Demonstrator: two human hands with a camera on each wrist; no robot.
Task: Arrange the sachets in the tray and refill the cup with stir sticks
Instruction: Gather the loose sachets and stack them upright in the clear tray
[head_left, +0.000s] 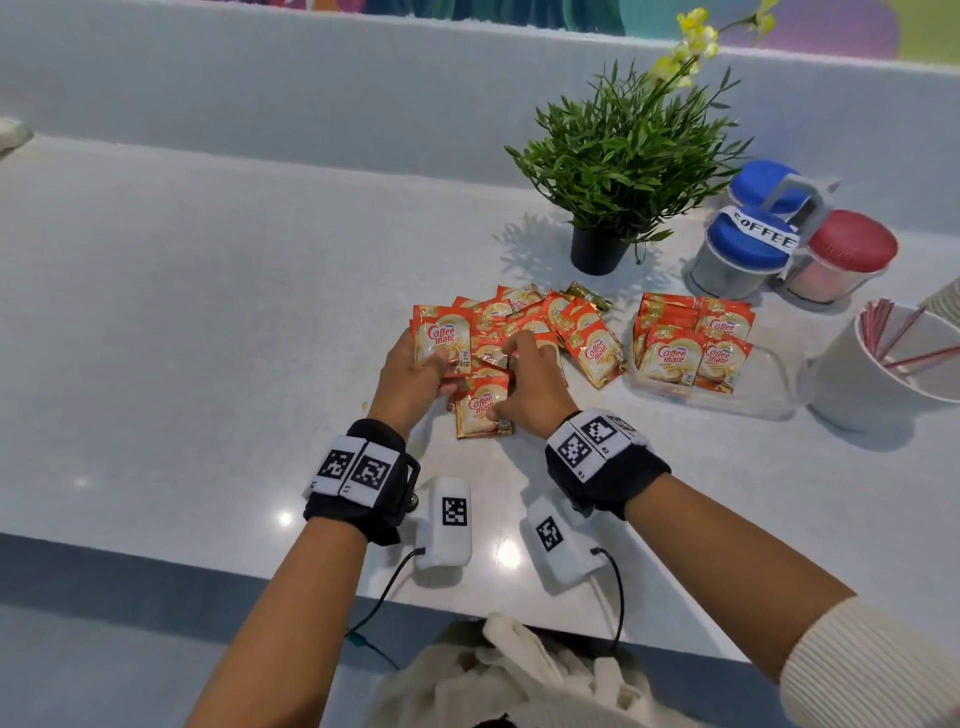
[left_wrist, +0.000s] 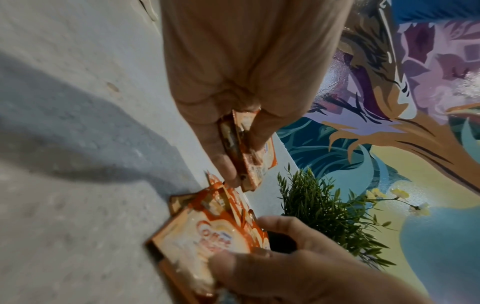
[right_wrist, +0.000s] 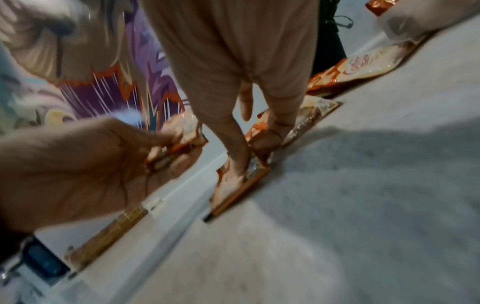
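The left hand (head_left: 410, 376) grips a small stack of sachets (head_left: 443, 338), thumb across the front. The right hand (head_left: 530, 384), just beside it, pinches one sachet (head_left: 480, 410) lying on the bench (head_left: 208, 312) beneath its fingers. The tray (head_left: 769, 384) sits further right of that hand.

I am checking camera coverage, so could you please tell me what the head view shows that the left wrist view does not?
Only the head view shows the clear plastic tray holding orange sachets, the white paper cup of red stir sticks and the lidded jars. Only the left wrist view shows the colourful wall mural in full. Both show the left hand gripping orange creamer sachets and the green potted plant.
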